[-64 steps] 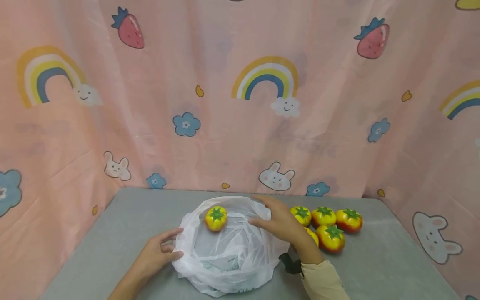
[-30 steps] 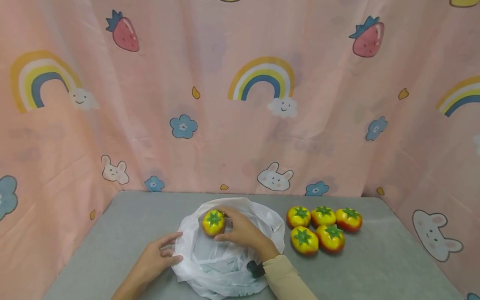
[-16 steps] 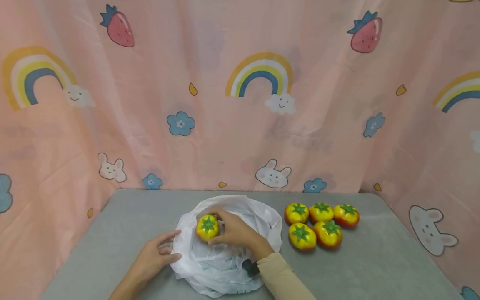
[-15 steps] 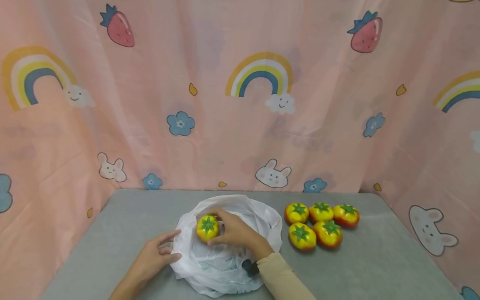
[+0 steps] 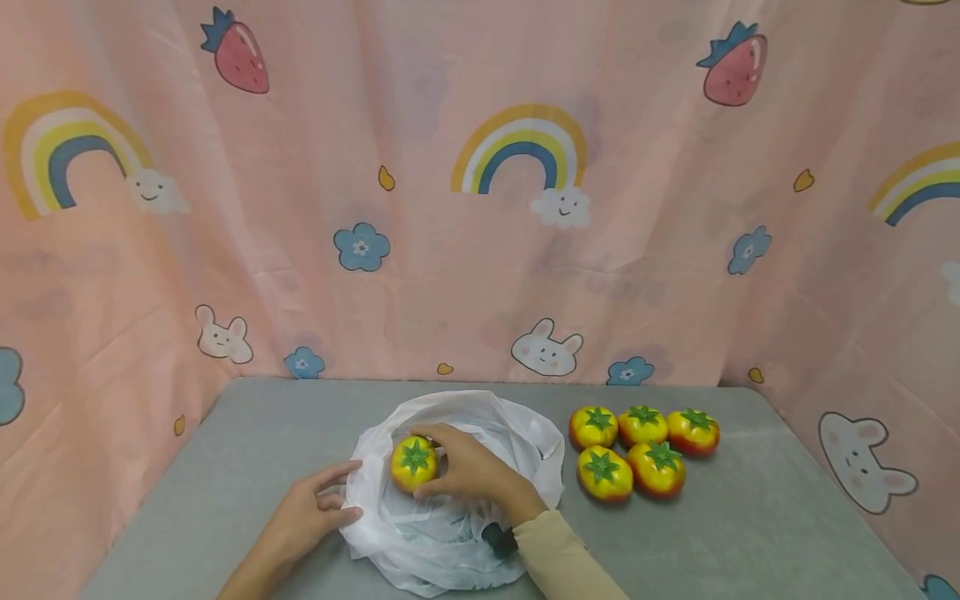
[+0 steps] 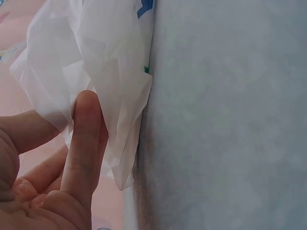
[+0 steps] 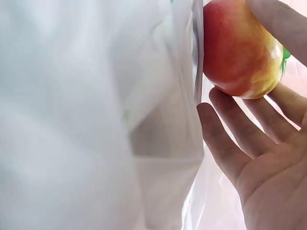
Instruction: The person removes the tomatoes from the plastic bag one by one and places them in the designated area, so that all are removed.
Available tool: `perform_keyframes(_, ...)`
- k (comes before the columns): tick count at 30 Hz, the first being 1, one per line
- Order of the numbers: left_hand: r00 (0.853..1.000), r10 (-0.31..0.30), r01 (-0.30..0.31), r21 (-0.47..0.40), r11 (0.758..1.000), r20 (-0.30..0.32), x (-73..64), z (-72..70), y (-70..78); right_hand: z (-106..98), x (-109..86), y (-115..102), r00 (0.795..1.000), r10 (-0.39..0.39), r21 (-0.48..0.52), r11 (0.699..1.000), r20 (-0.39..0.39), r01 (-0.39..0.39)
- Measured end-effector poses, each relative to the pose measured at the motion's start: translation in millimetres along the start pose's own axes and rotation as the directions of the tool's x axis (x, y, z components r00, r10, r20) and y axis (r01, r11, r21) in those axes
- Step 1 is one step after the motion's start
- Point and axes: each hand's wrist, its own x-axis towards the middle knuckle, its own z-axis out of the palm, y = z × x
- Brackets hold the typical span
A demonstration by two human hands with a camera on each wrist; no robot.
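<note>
A yellow-red toy tomato (image 5: 413,463) with a green star-shaped leaf top is inside the mouth of a white plastic bag (image 5: 442,575). My right hand (image 5: 474,468) reaches over the bag and grips this tomato. In the right wrist view, the thumb lies on one side of the tomato (image 7: 240,52) and the fingertips on the other. My left hand (image 5: 303,512) holds the bag's left side. The left wrist view shows the thumb in front of the plastic (image 6: 115,91), with another fingertip hidden behind it. Folds cover much of the bag's inside.
Several more toy tomatoes (image 5: 604,475) sit in two rows right of the bag. All rest on a grey table (image 5: 757,517). A pink printed curtain (image 5: 420,308) closes off the back and both sides. A black device (image 5: 498,542) is at the right wrist.
My right hand has moved from the bag's right rim into its mouth and taken hold of the tomato, which has shifted slightly left and nearer. The left hand stays at the bag's side.
</note>
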Motion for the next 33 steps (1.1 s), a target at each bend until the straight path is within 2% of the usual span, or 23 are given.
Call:
perform_keyframes(6,1.0,0.004,-0.004,-0.009,1.0,0.0,-1.0,0.5,0.1,-1,-1.2,1,0.998,-0.056,-0.003,0.998,-0.002,0.056)
perform_keyframes(12,1.0,0.003,-0.003,-0.016,1.0,0.005,-1.5,0.5,1.1,-4,-5.6,-2,0.999,-0.032,0.014,0.999,-0.033,0.032)
perform_keyframes(19,0.999,0.051,-0.05,-0.077,0.996,0.019,-2.8,-0.9,-1.1,-18,-15.1,-14,0.997,-0.031,0.037,0.999,-0.075,0.034)
perform_keyframes(33,0.999,0.042,-0.042,-0.03,0.999,0.013,-2.1,-1.0,-0.9,-32,-37.5,-28,0.992,-0.056,0.027,0.998,-0.116,0.06)
